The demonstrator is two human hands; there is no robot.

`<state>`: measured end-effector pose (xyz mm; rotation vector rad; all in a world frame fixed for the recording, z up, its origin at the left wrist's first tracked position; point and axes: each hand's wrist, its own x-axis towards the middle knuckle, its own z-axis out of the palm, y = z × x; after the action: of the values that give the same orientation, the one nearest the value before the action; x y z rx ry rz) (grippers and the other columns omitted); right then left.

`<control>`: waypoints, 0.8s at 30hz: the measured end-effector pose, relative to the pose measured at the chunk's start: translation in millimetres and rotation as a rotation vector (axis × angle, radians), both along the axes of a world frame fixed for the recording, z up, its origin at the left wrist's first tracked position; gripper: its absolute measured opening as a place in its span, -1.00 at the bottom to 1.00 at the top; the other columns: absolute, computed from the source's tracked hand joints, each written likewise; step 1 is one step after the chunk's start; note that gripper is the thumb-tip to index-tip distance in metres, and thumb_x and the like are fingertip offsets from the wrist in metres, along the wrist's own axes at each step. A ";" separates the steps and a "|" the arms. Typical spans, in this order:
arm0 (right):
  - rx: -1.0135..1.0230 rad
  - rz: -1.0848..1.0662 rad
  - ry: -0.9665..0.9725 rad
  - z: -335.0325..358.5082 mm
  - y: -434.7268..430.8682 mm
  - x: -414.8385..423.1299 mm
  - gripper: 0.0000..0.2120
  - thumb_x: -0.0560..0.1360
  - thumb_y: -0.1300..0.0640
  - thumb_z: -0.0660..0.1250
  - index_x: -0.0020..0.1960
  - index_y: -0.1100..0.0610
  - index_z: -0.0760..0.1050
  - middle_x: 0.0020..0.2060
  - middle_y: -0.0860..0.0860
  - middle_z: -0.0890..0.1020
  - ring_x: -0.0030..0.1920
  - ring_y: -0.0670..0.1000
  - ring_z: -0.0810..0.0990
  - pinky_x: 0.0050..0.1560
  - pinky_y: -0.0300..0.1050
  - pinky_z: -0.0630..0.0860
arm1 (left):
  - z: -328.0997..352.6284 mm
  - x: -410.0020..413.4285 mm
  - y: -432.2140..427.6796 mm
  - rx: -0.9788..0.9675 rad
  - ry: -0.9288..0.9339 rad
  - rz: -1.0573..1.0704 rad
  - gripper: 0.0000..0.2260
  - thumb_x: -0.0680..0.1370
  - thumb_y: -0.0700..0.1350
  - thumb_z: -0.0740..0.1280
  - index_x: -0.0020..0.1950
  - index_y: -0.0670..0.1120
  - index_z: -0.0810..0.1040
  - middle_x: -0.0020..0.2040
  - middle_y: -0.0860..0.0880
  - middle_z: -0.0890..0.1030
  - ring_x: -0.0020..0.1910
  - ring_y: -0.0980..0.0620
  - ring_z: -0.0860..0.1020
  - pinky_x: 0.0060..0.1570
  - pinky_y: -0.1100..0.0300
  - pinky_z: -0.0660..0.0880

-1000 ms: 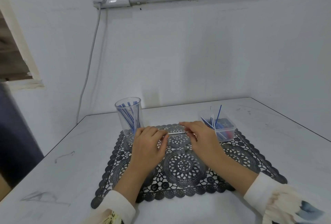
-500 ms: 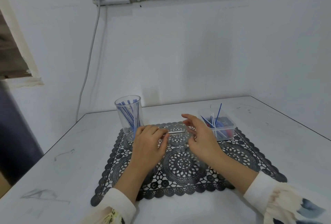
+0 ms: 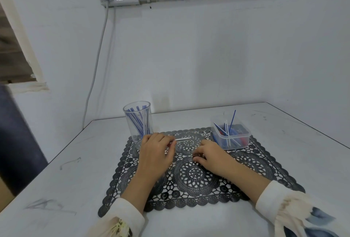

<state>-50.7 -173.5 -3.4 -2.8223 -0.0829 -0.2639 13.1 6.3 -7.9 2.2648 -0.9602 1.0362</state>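
My left hand (image 3: 155,151) pinches one end of a thin clear tube (image 3: 183,139), which points right, low over a black lace mat (image 3: 193,178). My right hand (image 3: 213,156) lies on the mat to the right of the tube and apart from it. Its fingers are curled and the tips pinch a small piece that barely shows. A clear cup (image 3: 137,121) with several blue and white sticks stands just behind my left hand. A clear plastic box (image 3: 232,138) with more blue, white and red sticks sits at the mat's far right corner.
The mat lies on a white table (image 3: 295,161) pushed into a wall corner. A socket with a plugged-in cable (image 3: 98,51) is on the wall above the cup. The table's left edge runs close to a dark object at the far left.
My right hand let go of the tube's right end and dropped toward me onto the mat. My left hand kept hold of the tube.
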 end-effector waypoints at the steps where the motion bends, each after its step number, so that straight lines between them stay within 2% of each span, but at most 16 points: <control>1: 0.004 -0.002 -0.001 1.1 0.5 0.0 -0.76 0.55 0.08 0.27 0.16 0.10 0.58 0.04 0.03 0.51 0.08 -0.01 0.48 0.09 -0.24 0.36 | -0.4 0.2 0.3 0.002 0.002 0.000 -0.75 0.52 0.03 0.20 -0.06 -0.03 0.64 -0.18 0.11 0.62 -0.17 0.14 0.54 -0.01 0.24 0.25; 4: 0.085 -0.034 -0.054 2.5 -0.2 1.0 -0.82 0.53 0.18 0.30 0.08 0.12 0.63 0.03 0.02 0.59 0.05 -0.03 0.54 0.15 -0.27 0.39 | -1.0 0.6 0.6 -0.002 0.011 0.000 -0.75 0.52 0.03 0.20 -0.05 -0.02 0.64 -0.17 0.11 0.63 -0.15 0.15 0.53 0.00 0.25 0.25; 7: 0.257 -0.101 -0.150 5.1 -1.7 -0.6 -0.83 0.50 0.25 0.33 0.04 0.12 0.65 -0.01 -0.03 0.62 -0.08 -0.15 0.52 -0.06 -0.50 0.33 | -0.7 0.8 0.2 0.001 0.011 0.002 -0.75 0.52 0.03 0.20 -0.06 -0.02 0.64 -0.17 0.12 0.63 -0.15 0.15 0.53 -0.01 0.25 0.24; 10: 0.480 -0.154 -0.236 7.8 -1.9 -2.9 -0.84 0.47 0.27 0.37 -0.01 0.08 0.65 -0.13 -0.08 0.63 -0.18 -0.22 0.53 -0.23 -0.59 0.36 | -0.9 0.8 -0.2 0.007 0.008 0.004 -0.75 0.52 0.04 0.19 -0.06 -0.01 0.64 -0.18 0.12 0.62 -0.16 0.15 0.54 -0.02 0.24 0.24; 12: 0.628 -0.166 -0.267 9.5 -0.2 -5.8 -0.83 0.44 0.29 0.39 -0.04 0.06 0.64 -0.20 -0.12 0.62 -0.20 -0.26 0.54 -0.24 -0.58 0.40 | -1.3 0.7 -0.4 0.009 0.008 0.004 -0.74 0.52 0.04 0.19 -0.06 -0.01 0.64 -0.18 0.12 0.62 -0.16 0.15 0.54 -0.02 0.24 0.25; 15: 0.761 -0.154 -0.313 10.8 3.0 -8.7 -0.75 0.43 0.36 0.38 -0.09 0.02 0.62 -0.22 -0.13 0.62 -0.18 -0.22 0.57 -0.22 -0.51 0.45 | -1.7 0.7 -0.8 0.013 -0.002 -0.005 -0.75 0.52 0.04 0.19 -0.07 -0.02 0.64 -0.18 0.11 0.62 -0.16 0.14 0.53 -0.02 0.23 0.25; 19: 0.867 -0.134 -0.376 10.6 4.7 -8.6 -0.67 0.41 0.41 0.37 -0.14 -0.04 0.55 -0.18 -0.06 0.63 -0.12 -0.13 0.59 -0.06 -0.32 0.55 | -1.1 -0.1 -1.4 0.014 -0.016 -0.009 -0.74 0.52 0.04 0.19 -0.07 -0.02 0.64 -0.18 0.11 0.62 -0.16 0.13 0.54 -0.03 0.24 0.24; 24: 0.902 -0.092 -0.384 8.8 5.8 -8.2 -0.69 0.39 0.40 0.39 -0.15 -0.02 0.56 -0.19 -0.05 0.64 -0.13 -0.14 0.60 -0.06 -0.33 0.54 | -1.1 -2.9 -4.0 -0.001 -0.031 -0.037 -0.76 0.52 0.02 0.21 -0.08 -0.03 0.64 -0.20 0.11 0.61 -0.18 0.13 0.53 -0.02 0.23 0.27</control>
<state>-59.0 -167.8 5.4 -1.8583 0.0703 -0.6658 10.1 2.4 -9.1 2.2276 -1.0099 1.0590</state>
